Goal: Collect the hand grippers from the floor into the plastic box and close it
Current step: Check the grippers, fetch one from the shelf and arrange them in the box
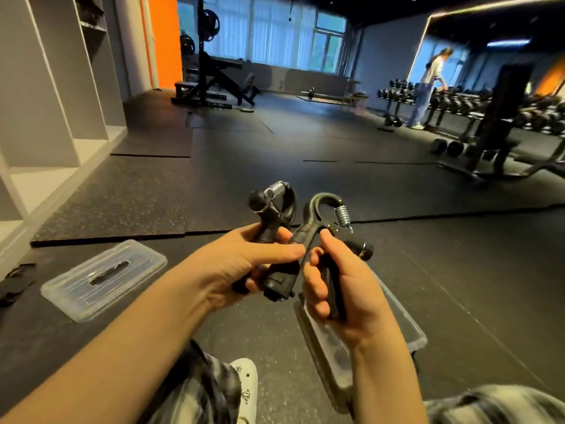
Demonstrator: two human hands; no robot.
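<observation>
Clear plastic box point(309, 338) sits nearest on the floor, partly hidden under the right hand point(345, 289), whose curled fingers grip a black hand gripper point(321, 209). Just left, the left hand point(244, 261) wraps a second hand gripper point(276, 209). Farther left lies the clear lid point(104, 278) on black rubber mats point(305, 148); dumbbell racks point(458, 99) stand far right.

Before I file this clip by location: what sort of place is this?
A gym, most likely its free-weights area. Dumbbell racks line the mirrored wall on the right, a squat rack hung with weight plates stands at the back, and dark rubber mats cover the floor.
</observation>
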